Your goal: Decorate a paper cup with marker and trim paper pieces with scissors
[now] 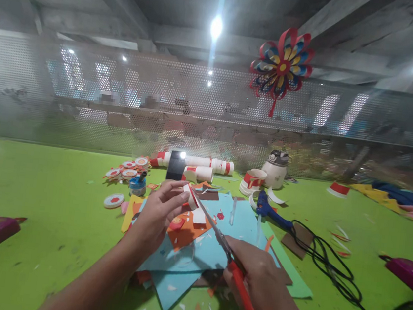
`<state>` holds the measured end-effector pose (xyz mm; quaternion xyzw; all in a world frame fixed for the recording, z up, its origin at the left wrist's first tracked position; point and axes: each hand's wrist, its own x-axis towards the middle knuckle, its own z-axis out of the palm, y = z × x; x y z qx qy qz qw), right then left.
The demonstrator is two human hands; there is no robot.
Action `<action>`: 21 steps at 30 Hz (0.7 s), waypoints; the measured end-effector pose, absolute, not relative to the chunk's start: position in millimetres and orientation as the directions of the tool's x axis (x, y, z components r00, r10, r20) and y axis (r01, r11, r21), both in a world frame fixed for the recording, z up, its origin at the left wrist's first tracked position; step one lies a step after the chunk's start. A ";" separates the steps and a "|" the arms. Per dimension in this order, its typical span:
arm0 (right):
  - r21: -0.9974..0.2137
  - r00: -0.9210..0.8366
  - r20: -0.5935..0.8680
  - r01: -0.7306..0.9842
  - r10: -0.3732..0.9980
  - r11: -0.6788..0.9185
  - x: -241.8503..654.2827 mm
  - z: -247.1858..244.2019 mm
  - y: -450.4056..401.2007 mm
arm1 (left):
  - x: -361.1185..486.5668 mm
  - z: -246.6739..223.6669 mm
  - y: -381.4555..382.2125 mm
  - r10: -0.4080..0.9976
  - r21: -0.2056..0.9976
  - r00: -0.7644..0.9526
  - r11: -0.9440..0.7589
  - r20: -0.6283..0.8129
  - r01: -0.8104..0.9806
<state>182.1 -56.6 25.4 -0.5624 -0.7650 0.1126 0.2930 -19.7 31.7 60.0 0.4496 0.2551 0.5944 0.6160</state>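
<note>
My left hand [161,209] pinches a small white and red strip of paper [191,196] between thumb and fingers. In my right hand [253,265] is a pair of scissors [224,244] with red handles, its blades pointing up and left to the strip's edge. Whether the blades are parted I cannot tell. Below both hands lie light blue paper sheets [205,259], with an orange piece [184,234] and small scraps on top.
A blue glue gun [274,213] with a black cable lies at the right. Several round red-and-white pieces [129,173] and a blue jar [137,185] stand left. White and red paper tubes [205,164], a paper cup [252,181] and a lidded white container [275,172] are behind.
</note>
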 end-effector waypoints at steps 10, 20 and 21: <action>-0.518 -0.224 0.302 0.778 0.927 0.357 182.5 24.4 -56.1 | -17.6 61.8 28.6 0.963 0.881 0.130 -0.154 0.235 -0.448; -0.521 -0.228 0.369 0.752 0.901 0.404 180.9 24.1 -55.8 | -16.5 61.2 24.1 0.948 0.891 0.126 -0.222 0.292 -0.395; -0.517 -0.228 0.367 0.756 0.902 0.402 180.5 24.9 -56.1 | -16.5 61.6 23.8 0.947 0.890 0.128 -0.223 0.294 -0.397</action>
